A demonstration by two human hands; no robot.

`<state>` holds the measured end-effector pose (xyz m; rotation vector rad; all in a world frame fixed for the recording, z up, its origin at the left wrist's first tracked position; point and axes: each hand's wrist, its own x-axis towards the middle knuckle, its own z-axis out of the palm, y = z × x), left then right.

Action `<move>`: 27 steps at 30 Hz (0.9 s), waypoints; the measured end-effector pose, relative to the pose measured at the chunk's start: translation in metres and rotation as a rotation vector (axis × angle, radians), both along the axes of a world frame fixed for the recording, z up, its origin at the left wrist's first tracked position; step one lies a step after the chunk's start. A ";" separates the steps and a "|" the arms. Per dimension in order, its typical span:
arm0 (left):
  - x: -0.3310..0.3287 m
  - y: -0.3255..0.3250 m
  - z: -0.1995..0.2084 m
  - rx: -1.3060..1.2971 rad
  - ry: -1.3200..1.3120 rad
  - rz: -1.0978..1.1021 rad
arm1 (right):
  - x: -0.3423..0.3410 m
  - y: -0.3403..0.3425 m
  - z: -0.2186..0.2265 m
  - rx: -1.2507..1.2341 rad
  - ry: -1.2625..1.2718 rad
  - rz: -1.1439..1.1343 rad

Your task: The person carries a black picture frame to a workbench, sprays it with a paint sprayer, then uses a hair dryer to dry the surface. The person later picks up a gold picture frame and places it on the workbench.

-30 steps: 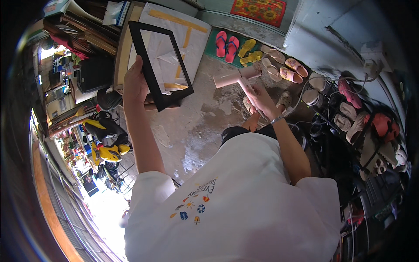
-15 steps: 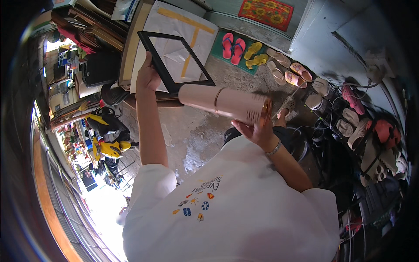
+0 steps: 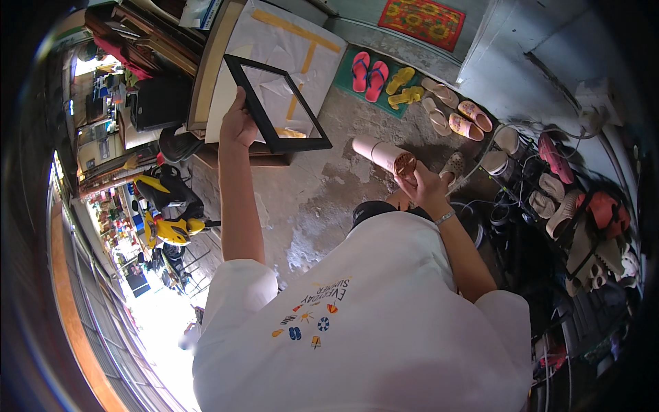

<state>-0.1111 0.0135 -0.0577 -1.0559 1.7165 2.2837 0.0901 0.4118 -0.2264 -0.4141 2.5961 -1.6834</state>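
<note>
My left hand point(image 3: 239, 122) grips a black rectangular picture frame point(image 3: 262, 110) by its near left edge, thumb on the rim, and holds it up tilted. White paper and tan tape show through its middle; whether glass fills it I cannot tell. My right hand point(image 3: 427, 185) is closed around a pink hair dryer point(image 3: 376, 151), a thick cylinder with a copper-coloured grille at the end near my hand. Its other end points left toward the frame, with a gap between. My fingers hide the handle. A pale cord runs from near my right hand toward the wall.
Behind the frame leans a large white-papered panel point(image 3: 274, 34) with tan tape. Flip-flops point(image 3: 376, 81) lie on a green mat, more sandals point(image 3: 439, 117) beside them. A shoe rack point(image 3: 542, 199) stands right; a yellow motorbike point(image 3: 171, 226) left. A socket box point(image 3: 597, 103) hangs on the wall.
The hair dryer has moved right, away from the frame, and turned so its copper grille end shows more. The frame has tilted a little and shifted slightly.
</note>
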 end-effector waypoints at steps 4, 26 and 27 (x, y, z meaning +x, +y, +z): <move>0.006 0.002 0.000 0.031 0.015 -0.053 | -0.009 0.006 0.008 -0.022 0.076 0.019; 0.074 0.055 0.054 -0.168 -0.096 -0.423 | -0.063 -0.001 0.174 -0.216 0.212 0.330; 0.077 0.055 0.051 -0.144 -0.082 -0.400 | -0.062 0.002 0.173 -0.167 0.237 0.328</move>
